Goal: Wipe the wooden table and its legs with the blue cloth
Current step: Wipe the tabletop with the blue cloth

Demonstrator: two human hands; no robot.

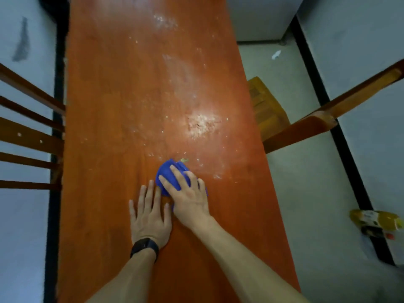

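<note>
We have the blue cloth [167, 172] bunched on the worktop [109, 106] under our right hand [189, 194]. The fingers [177, 174] are straight and spread, pressing down on the fabric rather than curling round it. Our left hand [149, 217] lies flat on the bare wood just left of the cloth, fingers apart, fingertips at or almost at the cloth's edge. It holds nothing.

The main risk, as we judge it, lies just beyond the cloth. A small yellowish crumb [184, 160] sits at the cloth's far edge. A thick white powder patch [202, 124] lies farther beyond it and a little to the right, with thinner smears well beyond that. A bunched cloth pushed forward is likely to plough this powder ahead or fan it sideways rather than lift it. A stroke to the right of the cloth could send it over the edge onto the floor. Since the hand only presses, the cloth may also slip or roll up under the palm, leaving our fingers rubbing the wood.

One wooden chair [28, 136] stands close to the left of the cloth and another chair [328, 114] to its right. A wide sweep could knock our knuckles on them. The legs are out of sight, and we take them as not yet wiped.
</note>
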